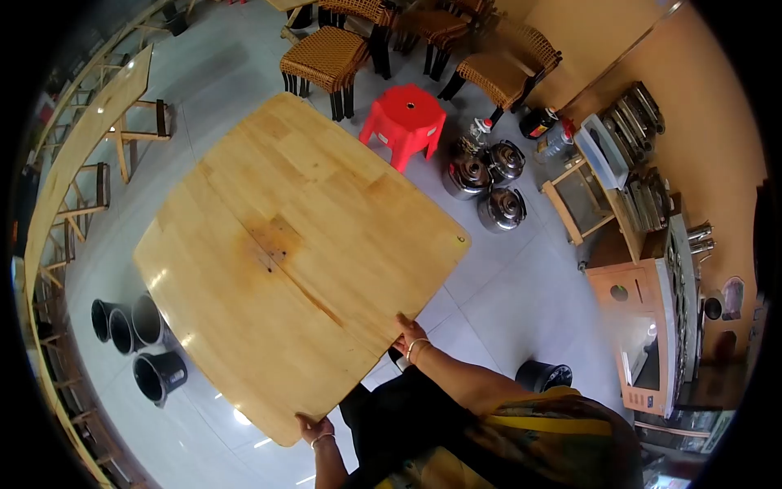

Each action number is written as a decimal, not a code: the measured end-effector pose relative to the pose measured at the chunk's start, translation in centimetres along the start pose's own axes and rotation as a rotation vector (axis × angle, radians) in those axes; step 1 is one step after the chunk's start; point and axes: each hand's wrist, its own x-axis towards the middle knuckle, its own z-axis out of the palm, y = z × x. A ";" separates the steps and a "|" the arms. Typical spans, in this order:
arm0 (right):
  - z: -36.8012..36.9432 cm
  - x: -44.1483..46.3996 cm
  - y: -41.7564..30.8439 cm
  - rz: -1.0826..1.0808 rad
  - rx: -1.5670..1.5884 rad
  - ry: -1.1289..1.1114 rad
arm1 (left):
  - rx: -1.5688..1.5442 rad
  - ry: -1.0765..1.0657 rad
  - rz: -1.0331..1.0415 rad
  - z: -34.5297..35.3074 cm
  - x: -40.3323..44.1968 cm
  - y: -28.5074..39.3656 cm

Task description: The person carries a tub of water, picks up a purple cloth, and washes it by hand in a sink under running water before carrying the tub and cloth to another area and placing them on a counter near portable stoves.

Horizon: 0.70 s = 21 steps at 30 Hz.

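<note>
A light wooden tabletop [244, 342] with rounded corners spreads out in front of me. Near its middle is a brown scorched patch with small dark marks, and a crack runs from there towards my side. My left hand [314, 429] is closed on the edge at the near left corner, thumb on top. Further right along the same edge, my right hand [409, 332] grips the board, its other fingers hidden underneath. Each wrist wears a bangle. Whatever supports the tabletop is out of sight below it.
A red plastic stool [407, 114] stands beyond the far right edge, near several metal kettles [503, 209]. Woven chairs [326, 59] are behind. Black buckets [160, 376] sit at left, another bucket [543, 376] at right. A cabinet [631, 326] lines the right wall; long benches [90, 134] run left.
</note>
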 end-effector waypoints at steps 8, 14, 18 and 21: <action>-17.7 -4.5 -0.2 -0.016 -0.028 -0.003 | 0.012 -0.016 -0.015 -17.2 -7.6 -7.4; -31.7 -7.0 3.6 -0.004 -0.048 0.012 | 0.061 -0.031 -0.034 -30.6 -11.1 -9.7; -39.7 -9.9 5.6 0.026 -0.024 0.014 | 0.088 -0.009 -0.034 -38.1 -13.6 -10.4; -46.8 -9.6 8.4 0.056 0.064 -0.005 | 0.130 0.021 -0.054 -43.6 -15.6 -11.4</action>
